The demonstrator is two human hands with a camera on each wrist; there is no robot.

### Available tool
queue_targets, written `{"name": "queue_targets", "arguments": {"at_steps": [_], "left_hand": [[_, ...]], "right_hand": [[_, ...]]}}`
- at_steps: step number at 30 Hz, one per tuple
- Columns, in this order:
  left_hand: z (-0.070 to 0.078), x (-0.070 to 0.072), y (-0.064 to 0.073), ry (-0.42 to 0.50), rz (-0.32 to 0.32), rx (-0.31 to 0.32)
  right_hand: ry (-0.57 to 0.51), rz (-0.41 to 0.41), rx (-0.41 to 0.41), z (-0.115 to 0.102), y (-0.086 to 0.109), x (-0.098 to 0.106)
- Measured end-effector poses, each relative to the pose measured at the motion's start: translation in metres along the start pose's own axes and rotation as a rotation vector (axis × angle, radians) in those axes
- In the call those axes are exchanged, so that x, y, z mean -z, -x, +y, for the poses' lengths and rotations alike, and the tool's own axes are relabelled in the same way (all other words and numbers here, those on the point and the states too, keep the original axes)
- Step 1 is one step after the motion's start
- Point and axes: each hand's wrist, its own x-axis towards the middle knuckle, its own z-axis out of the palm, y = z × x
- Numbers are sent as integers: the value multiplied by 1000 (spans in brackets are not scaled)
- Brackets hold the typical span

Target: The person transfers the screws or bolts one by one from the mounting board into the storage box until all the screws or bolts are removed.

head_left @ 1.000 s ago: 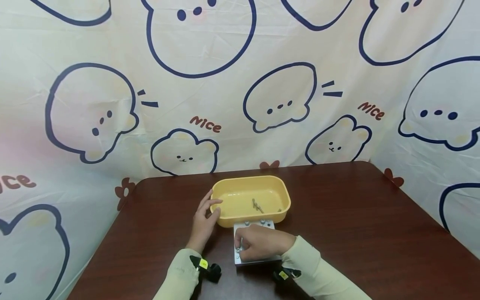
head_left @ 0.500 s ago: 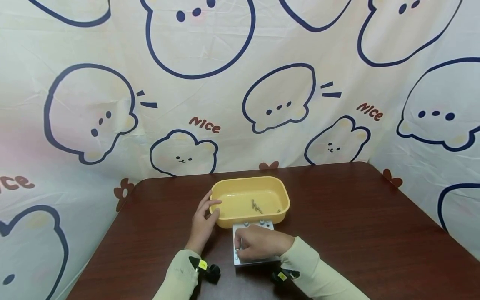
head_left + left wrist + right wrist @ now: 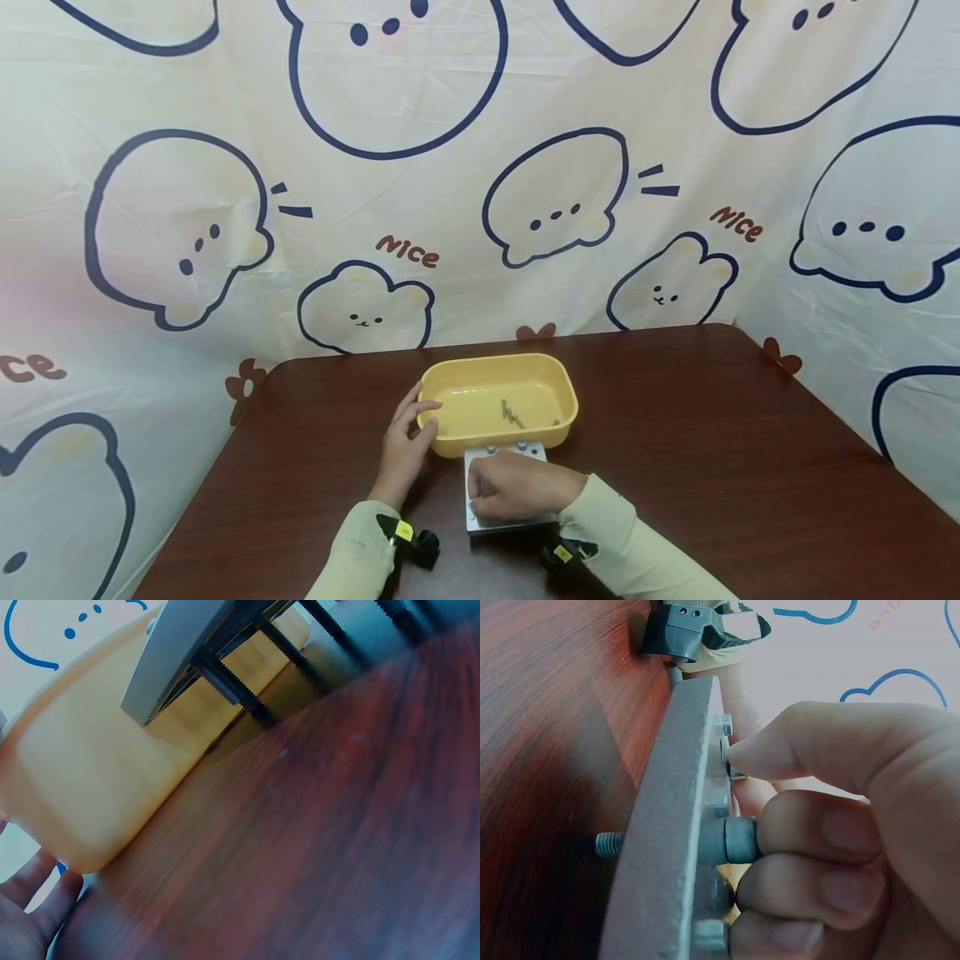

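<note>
My right hand [image 3: 521, 485] is over a grey metal plate [image 3: 476, 527], fingers curled. In the right wrist view, thumb and forefinger pinch a small bolt [image 3: 736, 775] at the plate's face, partly hidden by the thumb. Other bolt heads [image 3: 711, 935] stand out from the plate beside the curled fingers. Threaded bolt shanks [image 3: 285, 646] stick out below the plate in the left wrist view. My left hand [image 3: 402, 454] rests against the left end of a yellow plastic basin [image 3: 450, 446], with loosely spread fingers touching its rim and corner.
Several small screws [image 3: 512, 414] lie inside the basin. The plate stands right in front of the basin's near wall. Both are on a dark brown wooden table [image 3: 675, 433], and a printed cloth [image 3: 465, 200] hangs behind and at the sides.
Both hands, the plate and the basin keep their places. The right hand's fingers shift very slightly over the bolt, and the whole head view drifts a little.
</note>
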Motion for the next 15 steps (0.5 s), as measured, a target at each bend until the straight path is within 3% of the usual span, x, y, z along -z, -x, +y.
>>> {"name": "queue_targets", "arguments": {"at_steps": [15], "left_hand": [[-1, 0, -1, 3, -1, -11]], "right_hand": [[-1, -10, 19, 4, -2, -1]]}}
